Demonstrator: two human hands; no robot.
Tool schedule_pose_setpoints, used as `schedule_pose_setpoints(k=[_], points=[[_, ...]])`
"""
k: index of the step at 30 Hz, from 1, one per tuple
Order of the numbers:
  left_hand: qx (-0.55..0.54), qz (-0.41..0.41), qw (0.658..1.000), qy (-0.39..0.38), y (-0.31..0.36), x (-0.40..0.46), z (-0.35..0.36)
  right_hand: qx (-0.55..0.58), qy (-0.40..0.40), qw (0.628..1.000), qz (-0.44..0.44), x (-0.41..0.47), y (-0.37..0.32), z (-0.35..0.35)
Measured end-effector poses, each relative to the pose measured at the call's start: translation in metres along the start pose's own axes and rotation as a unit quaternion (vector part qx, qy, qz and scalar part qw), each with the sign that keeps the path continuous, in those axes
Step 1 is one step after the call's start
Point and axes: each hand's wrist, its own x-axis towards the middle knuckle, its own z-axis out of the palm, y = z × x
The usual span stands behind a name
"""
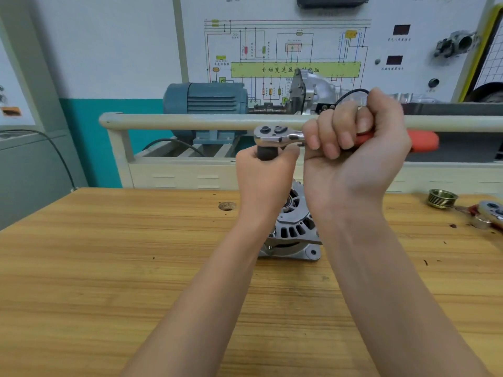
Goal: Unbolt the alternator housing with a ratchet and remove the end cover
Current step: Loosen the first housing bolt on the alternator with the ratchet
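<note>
A silver alternator [295, 235] stands on the wooden bench [109, 268], partly hidden behind my wrists. Above it I hold a ratchet [275, 133] with a chrome head and a red handle [424, 141], raised well clear of the housing. My right hand [353, 148] grips the red handle in a fist. My left hand [265, 175] grips the dark socket [268, 153] that hangs under the ratchet head. The alternator's top and its bolts are mostly covered by my hands.
A brass-coloured grooved pulley [442, 198] and a second ratchet-like tool [490, 213] lie at the bench's right edge. A round hole [227, 205] is in the benchtop. Behind stand a beige rail [190, 121], a blue motor [206, 100] and a wiring-diagram panel [294, 50].
</note>
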Motion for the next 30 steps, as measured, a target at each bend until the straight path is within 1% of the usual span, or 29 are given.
schedule_pose_setpoints(k=[2, 3, 5, 7, 9, 10, 11, 13, 15, 17, 20, 21, 22, 23, 25, 27, 30], points=[[0.004, 0.014, 1.0, 0.021, -0.001, 0.0, 0.001, -0.001, -0.01, 1.0, -0.003, -0.001, 0.002, 0.0], [0.01, 0.015, 1.0, 0.017, -0.001, 0.0, 0.001, 0.001, -0.018, 1.0, 0.008, 0.001, 0.0, -0.001], [0.027, 0.012, 0.999, -0.029, 0.0, 0.001, -0.002, 0.012, -0.035, 0.998, 0.05, 0.011, -0.006, -0.005], [0.037, 0.012, 0.991, -0.129, 0.002, 0.002, -0.01, 0.033, -0.048, 0.992, 0.11, 0.022, -0.015, -0.011], [0.049, 0.01, 0.964, -0.261, 0.004, 0.004, -0.018, 0.069, -0.065, 0.979, 0.181, 0.029, -0.021, -0.017], [0.058, 0.003, 0.949, -0.31, 0.006, 0.004, -0.02, 0.089, -0.072, 0.971, 0.212, 0.031, -0.022, -0.019], [0.062, -0.004, 0.939, -0.337, 0.007, 0.003, -0.021, 0.104, -0.074, 0.965, 0.23, 0.032, -0.023, -0.02], [0.056, -0.009, 0.941, -0.332, 0.008, 0.004, -0.021, 0.111, -0.064, 0.966, 0.225, 0.03, -0.023, -0.02], [0.053, -0.007, 0.955, -0.293, 0.007, 0.003, -0.018, 0.095, -0.04, 0.979, 0.176, 0.026, -0.021, -0.017], [0.046, -0.01, 0.974, -0.22, 0.006, 0.002, -0.012, 0.067, -0.01, 0.992, 0.108, 0.019, -0.018, -0.013], [0.034, -0.004, 0.997, -0.073, 0.001, 0.001, -0.004, 0.018, 0.007, 0.999, 0.027, 0.006, -0.009, -0.005], [0.027, -0.002, 0.999, -0.042, 0.0, 0.001, -0.002, 0.011, 0.005, 1.0, 0.011, 0.003, -0.005, -0.003], [0.021, -0.001, 0.999, -0.028, -0.001, 0.001, -0.002, 0.007, 0.0, 1.0, 0.001, 0.001, -0.003, -0.002], [0.019, 0.001, 0.999, -0.028, -0.002, 0.001, -0.002, 0.004, -0.004, 1.0, -0.002, 0.0, -0.002, -0.002], [0.028, 0.002, 0.998, -0.062, 0.0, 0.002, -0.005, 0.001, -0.015, 1.0, 0.011, 0.002, -0.004, -0.002], [0.041, -0.004, 0.99, -0.136, 0.002, 0.005, -0.012, 0.007, -0.029, 0.998, 0.047, 0.008, -0.008, -0.005], [0.044, 0.0, 0.959, -0.279, 0.005, 0.007, -0.023, 0.029, -0.055, 0.99, 0.123, 0.018, -0.017, -0.01]])
